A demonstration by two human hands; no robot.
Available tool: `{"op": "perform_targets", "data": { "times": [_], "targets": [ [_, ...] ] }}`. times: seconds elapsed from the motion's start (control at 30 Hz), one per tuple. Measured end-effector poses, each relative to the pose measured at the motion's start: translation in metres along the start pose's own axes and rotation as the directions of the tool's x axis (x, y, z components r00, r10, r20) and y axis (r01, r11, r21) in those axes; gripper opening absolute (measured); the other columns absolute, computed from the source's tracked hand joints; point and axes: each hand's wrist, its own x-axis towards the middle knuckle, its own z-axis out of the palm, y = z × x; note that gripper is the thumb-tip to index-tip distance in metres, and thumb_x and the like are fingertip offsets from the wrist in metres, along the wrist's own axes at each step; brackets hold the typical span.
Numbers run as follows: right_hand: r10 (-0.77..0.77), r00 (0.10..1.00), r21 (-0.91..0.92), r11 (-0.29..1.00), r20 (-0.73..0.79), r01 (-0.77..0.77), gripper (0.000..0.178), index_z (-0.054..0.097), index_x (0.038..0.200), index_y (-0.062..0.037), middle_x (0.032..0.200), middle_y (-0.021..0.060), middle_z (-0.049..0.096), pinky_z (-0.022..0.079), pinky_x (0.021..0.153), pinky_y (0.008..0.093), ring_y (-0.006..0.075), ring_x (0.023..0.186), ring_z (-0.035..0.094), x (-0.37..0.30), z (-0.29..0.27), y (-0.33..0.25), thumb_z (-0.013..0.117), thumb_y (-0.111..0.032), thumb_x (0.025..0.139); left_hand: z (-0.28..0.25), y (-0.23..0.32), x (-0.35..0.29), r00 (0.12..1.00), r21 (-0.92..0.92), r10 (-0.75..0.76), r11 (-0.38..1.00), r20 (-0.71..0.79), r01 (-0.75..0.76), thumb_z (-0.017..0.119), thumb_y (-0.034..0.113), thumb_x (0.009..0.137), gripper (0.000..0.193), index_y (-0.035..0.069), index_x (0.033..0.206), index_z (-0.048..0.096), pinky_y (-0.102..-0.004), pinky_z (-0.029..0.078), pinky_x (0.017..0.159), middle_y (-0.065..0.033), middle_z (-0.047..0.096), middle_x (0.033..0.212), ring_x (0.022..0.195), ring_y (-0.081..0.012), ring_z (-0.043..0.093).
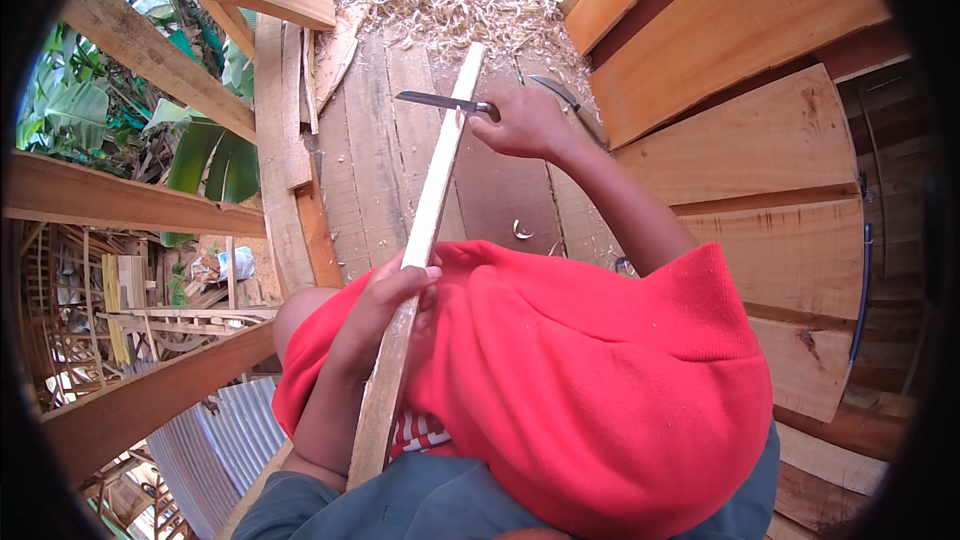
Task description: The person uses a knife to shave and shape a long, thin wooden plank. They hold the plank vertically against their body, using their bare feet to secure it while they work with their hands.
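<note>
Well, left fingers (405,283) clamp wood (436,180), right fingers (485,128) a knife (432,99), above faintly marked cloth (345,512).

- We cannot see the slim dark metal knife's (432,100) full handle inside the bare right hand (522,123).
- The long pale wooden strip (432,195) hides some bare left hand (387,300) fingers.
- We find the small pale object (625,267) by the red fabric shirt (590,370) unidentifiable.

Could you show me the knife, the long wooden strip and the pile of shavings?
Knife (432,99), head view: on its blade.
Long wooden strip (431,202), head view: on its pale upper stretch.
Pile of shavings (455,0), head view: near its middle.
</note>
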Motion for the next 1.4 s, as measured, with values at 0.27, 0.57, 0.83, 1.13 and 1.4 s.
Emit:
{"op": "perform_targets", "data": {
  "times": [0.27,0.57,0.83,1.13,1.4],
  "targets": [
    [0.109,0.994,-0.011,0.994,0.018,-0.109,0.058,0.079,0.094,-0.0119,0.08,0.0187,0.071,0.056,0.074,0.0494,0.0369,0.081,0.071,0.013,0.0,-0.006,0.052,-0.063,0.093,0.001,0.002,-0.001,1.0,0.007,-0.005,1.0,-0.016,0.005,0.066,0.03,0.089,0.04,0.007,0.119,0.052,-0.0222,0.036,0.053,0.0017,0.045,0.075,0.061,-0.0075,0.045],
    [-0.037,0.998,0.092,0.995,0.041,0.033,0.056,0.078,0.096,-0.0114,0.074,0.0179,0.07,0.055,0.072,0.0486,0.0369,0.076,0.07,0.01,0.002,-0.001,0.056,-0.063,0.089,-0.003,0.005,-0.001,1.0,-0.022,-0.011,1.0,-0.02,0.011,0.064,0.026,0.09,0.03,0.007,0.111,0.053,-0.0242,0.041,0.054,-0.0013,0.05,0.075,0.06,-0.0103,0.05],
    [-0.045,0.997,-0.003,0.999,0.064,0.045,0.062,0.078,0.096,-0.0111,0.073,0.0178,0.069,0.055,0.072,0.0478,0.0373,0.076,0.07,0.016,-0.002,-0.006,0.051,-0.067,0.092,-0.007,0.003,0.001,1.0,-0.025,-0.007,1.0,-0.01,0.006,0.064,0.025,0.09,0.031,0.007,0.111,0.053,-0.0243,0.041,0.054,-0.0015,0.05,0.075,0.059,-0.0105,0.05],
    [0.161,0.98,0.13,0.976,0.114,-0.175,0.076,0.074,0.083,0.0004,0.08,0.0222,0.071,0.052,0.075,0.0485,0.0392,0.085,0.071,0.022,0.016,-0.009,0.046,-0.069,0.094,-0.004,0.004,-0.001,0.999,-0.025,-0.008,1.0,-0.031,0.007,0.064,0.026,0.09,0.033,0.006,0.113,0.053,-0.024,0.04,0.054,-0.001,0.049,0.076,0.06,-0.0099,0.049],
    [0.195,0.675,0.526,0.489,0.712,-0.696,0.062,0.031,0.057,-0.0184,0.051,-0.0054,0.026,0.014,0.04,0.0301,0.0094,0.041,0.02,0.032,0.01,0.002,0.039,-0.065,0.097,-0.003,0.004,-0.001,1.0,-0.005,-0.004,1.0,-0.023,0.004,0.063,0.024,0.09,0.03,0.006,0.111,0.053,-0.0243,0.042,0.054,-0.0012,0.051,0.075,0.06,-0.0103,0.051]
  ]
}}
